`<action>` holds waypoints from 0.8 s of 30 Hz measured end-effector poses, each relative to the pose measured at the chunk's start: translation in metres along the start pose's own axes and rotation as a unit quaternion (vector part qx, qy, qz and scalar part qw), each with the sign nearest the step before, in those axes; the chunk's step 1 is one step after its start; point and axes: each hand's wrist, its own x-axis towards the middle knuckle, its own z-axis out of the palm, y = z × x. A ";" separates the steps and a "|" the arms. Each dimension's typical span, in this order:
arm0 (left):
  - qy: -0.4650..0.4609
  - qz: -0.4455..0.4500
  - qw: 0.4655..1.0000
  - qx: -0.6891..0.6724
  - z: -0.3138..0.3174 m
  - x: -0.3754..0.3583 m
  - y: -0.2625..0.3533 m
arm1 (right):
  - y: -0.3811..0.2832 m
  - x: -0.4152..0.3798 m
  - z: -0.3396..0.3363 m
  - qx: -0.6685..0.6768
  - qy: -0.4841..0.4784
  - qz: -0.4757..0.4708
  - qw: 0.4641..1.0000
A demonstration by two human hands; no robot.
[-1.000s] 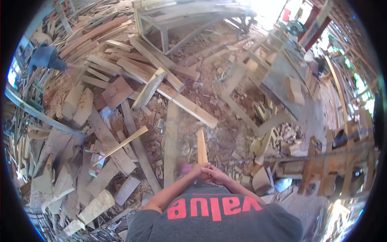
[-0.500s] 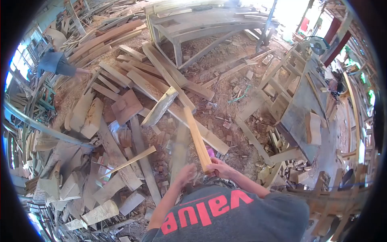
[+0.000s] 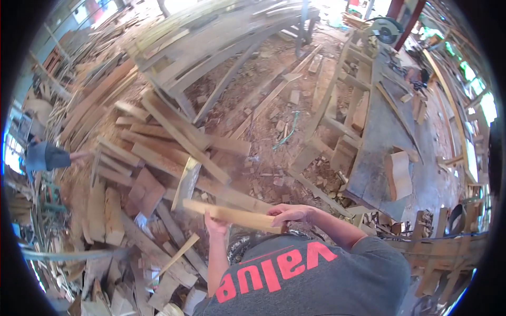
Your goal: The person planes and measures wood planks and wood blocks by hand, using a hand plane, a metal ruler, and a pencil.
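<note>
A pale wooden plank point(image 3: 240, 217) lies crosswise in front of my chest, gripped in both hands. My right hand point(image 3: 291, 213) is closed over its right end, fingers on the top face. My left hand point(image 3: 216, 225) holds the plank from below, left of its middle; part of the fingers is hidden behind it. Just beyond the plank's left end, a rough-edged light board point(image 3: 186, 181) leans on the lumber pile. A thin wooden strip point(image 3: 179, 255) lies down to the left of my left hand.
A wooden workbench point(image 3: 211, 63) stands ahead. To the right, a table point(image 3: 377, 152) bears a curved wood block point(image 3: 399, 175) and a circular saw point(image 3: 386, 31). Scraps and lumber cover the floor. At the left edge, another person's sleeve point(image 3: 47, 157) and hand point(image 3: 81, 156) show.
The plank has swung from pointing away from me to lying crosswise. My left hand, earlier apart from it, now grips it. The view has turned to the right.
</note>
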 end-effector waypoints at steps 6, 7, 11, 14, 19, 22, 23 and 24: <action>0.017 -0.006 0.999 0.038 0.023 0.074 0.008 | -0.025 0.014 -0.046 -0.085 0.031 -0.044 0.995; 0.017 -0.002 0.999 0.041 0.031 0.079 0.010 | -0.032 0.011 -0.053 -0.076 0.054 -0.044 0.995; 0.034 -0.025 0.999 0.024 0.063 0.120 0.020 | -0.050 0.003 -0.098 -0.050 0.116 -0.008 0.992; -0.034 -0.035 0.998 0.047 0.096 0.139 0.028 | -0.036 0.019 -0.151 0.020 0.210 -0.053 0.976; -0.004 -0.112 0.994 0.013 0.160 0.212 0.046 | -0.075 0.057 -0.246 0.088 0.385 -0.033 0.918; 0.019 -0.120 0.992 -0.038 0.218 0.233 0.060 | -0.119 0.083 -0.301 0.106 0.437 -0.035 0.893; 0.022 -0.123 0.991 -0.043 0.240 0.235 0.065 | -0.134 0.092 -0.322 0.090 0.450 -0.045 0.887; 0.029 -0.115 0.992 -0.046 0.264 0.236 0.072 | -0.152 0.100 -0.343 0.072 0.463 -0.058 0.882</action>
